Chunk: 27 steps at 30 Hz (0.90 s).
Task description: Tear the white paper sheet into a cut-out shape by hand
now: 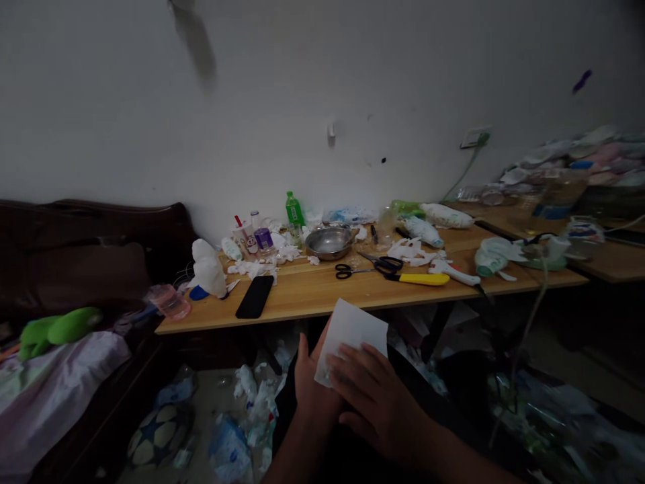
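A square white tissue [353, 336], apparently folded, lies across my left hand [315, 376], in front of the table edge and above my lap. The left thumb points up beside it, and the other fingers are hidden behind it. My right hand [370, 396] rests on the tissue's lower part, fingers stretched out and slightly blurred. On the table beyond are black-handled scissors [353, 270], a larger black pair [385, 263], a yellow-handled cutter [423, 278], a white glue gun [456, 272] and a black phone [255, 296].
A metal bowl [330, 242], a green bottle [294, 210], a purple-labelled bottle [263, 234] and crumpled tissue stand along the wall. A white tissue-covered figure [208, 269] is at the left. Plastic waste and a ball [160, 433] litter the floor. A cable [529, 323] hangs at right.
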Motion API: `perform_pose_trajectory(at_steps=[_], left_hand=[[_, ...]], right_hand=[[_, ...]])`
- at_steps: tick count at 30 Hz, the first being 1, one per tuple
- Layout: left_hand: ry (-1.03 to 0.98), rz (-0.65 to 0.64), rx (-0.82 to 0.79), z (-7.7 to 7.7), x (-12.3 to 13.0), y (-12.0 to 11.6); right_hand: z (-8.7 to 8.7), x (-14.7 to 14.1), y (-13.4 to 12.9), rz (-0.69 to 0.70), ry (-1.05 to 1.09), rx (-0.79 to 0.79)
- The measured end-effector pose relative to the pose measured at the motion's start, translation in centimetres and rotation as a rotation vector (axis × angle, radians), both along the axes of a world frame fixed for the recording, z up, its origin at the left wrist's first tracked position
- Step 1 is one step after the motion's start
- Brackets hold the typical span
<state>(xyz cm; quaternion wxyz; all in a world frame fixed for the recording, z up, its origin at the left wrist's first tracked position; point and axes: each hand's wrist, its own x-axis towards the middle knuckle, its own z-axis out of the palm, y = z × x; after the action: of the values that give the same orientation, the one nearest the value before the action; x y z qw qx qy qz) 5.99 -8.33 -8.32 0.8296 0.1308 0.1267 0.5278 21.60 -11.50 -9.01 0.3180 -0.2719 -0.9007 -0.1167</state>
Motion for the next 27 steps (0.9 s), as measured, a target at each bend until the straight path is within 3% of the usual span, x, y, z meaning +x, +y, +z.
perform_pose_trajectory(at_steps=[8, 18, 27], left_hand=[[-0.005, 0.015, 0.020, 0.3, 0.2, -0.2], [-0.109, 0.090, -0.052, 2.6, 0.6, -0.7], [-0.125, 0.147, -0.037, 1.5, 0.5, 0.0]], right_hand=[[0.4, -0.2, -0.1, -0.057, -0.119, 0.001], [-0.5, 0.1, 0.2, -0.092, -0.058, -0.014], [-0.9, 0.2, 0.5, -0.129, -0.075, -0.052]])
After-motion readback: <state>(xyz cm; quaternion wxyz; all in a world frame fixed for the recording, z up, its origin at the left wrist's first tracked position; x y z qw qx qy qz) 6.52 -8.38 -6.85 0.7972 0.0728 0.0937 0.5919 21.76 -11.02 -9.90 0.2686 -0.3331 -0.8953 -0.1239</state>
